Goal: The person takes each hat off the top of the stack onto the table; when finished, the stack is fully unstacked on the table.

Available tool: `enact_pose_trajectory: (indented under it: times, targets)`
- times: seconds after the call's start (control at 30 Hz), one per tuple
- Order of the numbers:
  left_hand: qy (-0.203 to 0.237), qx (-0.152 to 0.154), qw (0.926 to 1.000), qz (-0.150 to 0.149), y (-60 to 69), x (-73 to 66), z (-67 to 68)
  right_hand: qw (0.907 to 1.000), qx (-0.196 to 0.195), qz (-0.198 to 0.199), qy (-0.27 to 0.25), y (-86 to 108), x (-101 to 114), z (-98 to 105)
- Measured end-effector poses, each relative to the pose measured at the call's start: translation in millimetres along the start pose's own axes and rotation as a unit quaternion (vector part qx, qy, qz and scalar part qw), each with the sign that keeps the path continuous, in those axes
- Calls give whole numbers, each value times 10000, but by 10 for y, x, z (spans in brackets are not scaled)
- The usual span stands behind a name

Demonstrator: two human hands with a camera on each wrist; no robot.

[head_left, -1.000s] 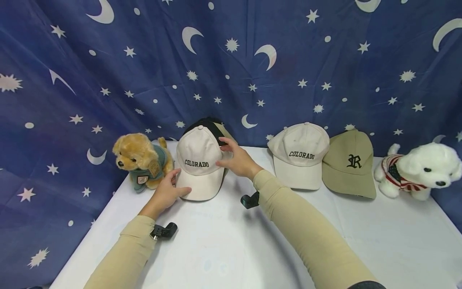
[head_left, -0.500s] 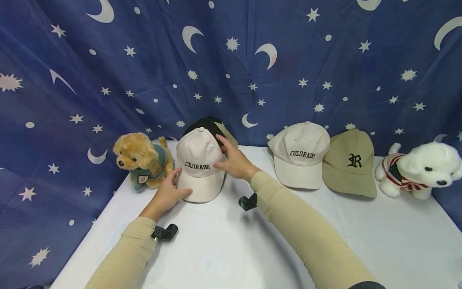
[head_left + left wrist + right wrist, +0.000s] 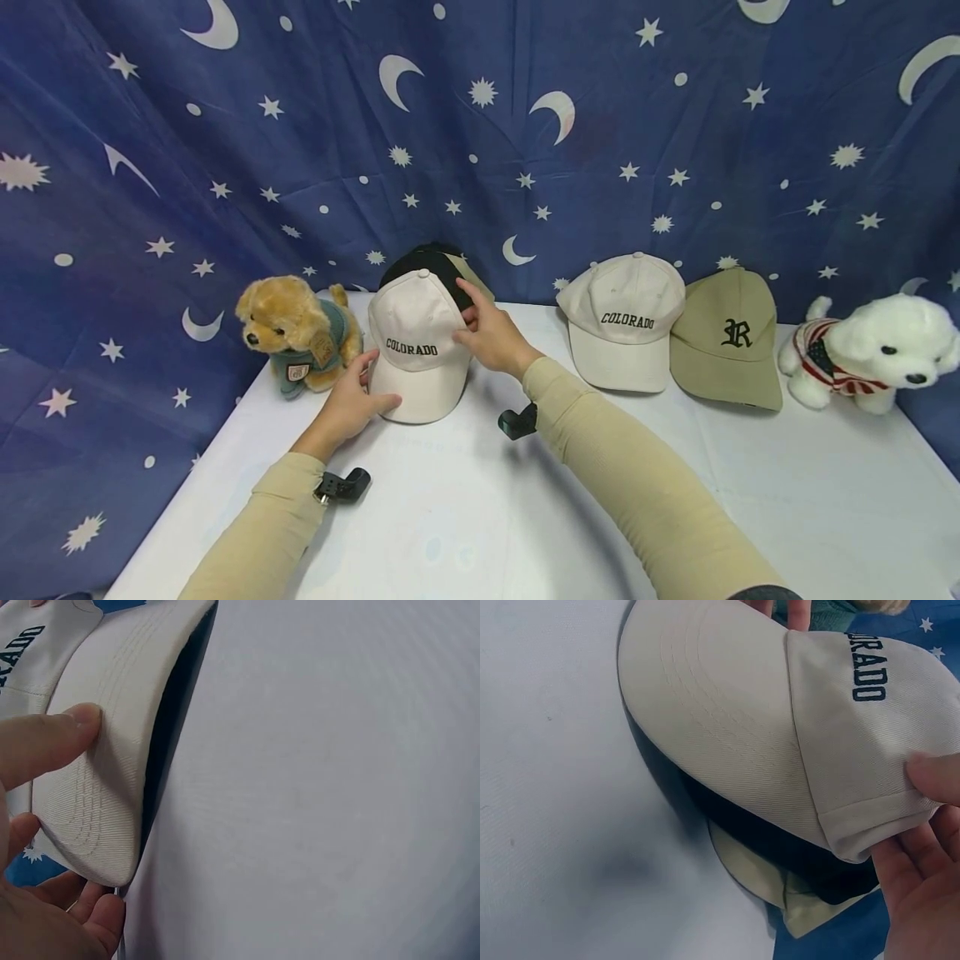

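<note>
An off-white baseball cap (image 3: 416, 337) lettered COLORADO stands in front of a black cap (image 3: 417, 262) at the left of the table. My left hand (image 3: 348, 408) holds the brim by its left side; in the left wrist view the thumb lies on top of the brim (image 3: 105, 772) and fingers are at its edge. At the cap's other side my right hand (image 3: 497, 335) pinches the crown's lower edge, thumb outside and fingers tucked beneath, as the right wrist view shows. Behind, partly hidden, are the black cap and a khaki one (image 3: 739, 859).
A brown plush dog (image 3: 285, 325) sits just left of the held cap. Farther right stand another white COLORADO cap (image 3: 628, 308), a khaki cap (image 3: 723, 342) with an R, and a white plush dog (image 3: 885, 346). A starry blue curtain (image 3: 480, 150) backs the white table (image 3: 450, 533).
The held off-white cap has shifted slightly toward me and right, showing more of the black cap behind it. Both hands have kept to its sides.
</note>
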State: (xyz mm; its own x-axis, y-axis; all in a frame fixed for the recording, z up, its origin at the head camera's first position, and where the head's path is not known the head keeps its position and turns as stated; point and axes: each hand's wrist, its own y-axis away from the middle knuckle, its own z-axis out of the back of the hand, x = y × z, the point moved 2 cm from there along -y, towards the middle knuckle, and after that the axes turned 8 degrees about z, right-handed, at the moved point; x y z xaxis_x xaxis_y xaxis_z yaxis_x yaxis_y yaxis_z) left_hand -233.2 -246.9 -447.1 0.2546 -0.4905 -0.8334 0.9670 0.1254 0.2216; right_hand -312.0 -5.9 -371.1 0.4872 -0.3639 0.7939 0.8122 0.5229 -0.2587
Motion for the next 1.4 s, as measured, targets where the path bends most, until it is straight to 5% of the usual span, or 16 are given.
enact_pose_trajectory:
  times: [0.63, 1.4]
  targets:
    - [58, 130, 9999, -28, 27, -11, -23, 9969, 300, 713, -137, 45, 44, -7]
    - [21, 83, 9999, -75, 146, -122, 3, 9969, 52, 780, -54, 102, 242, 61]
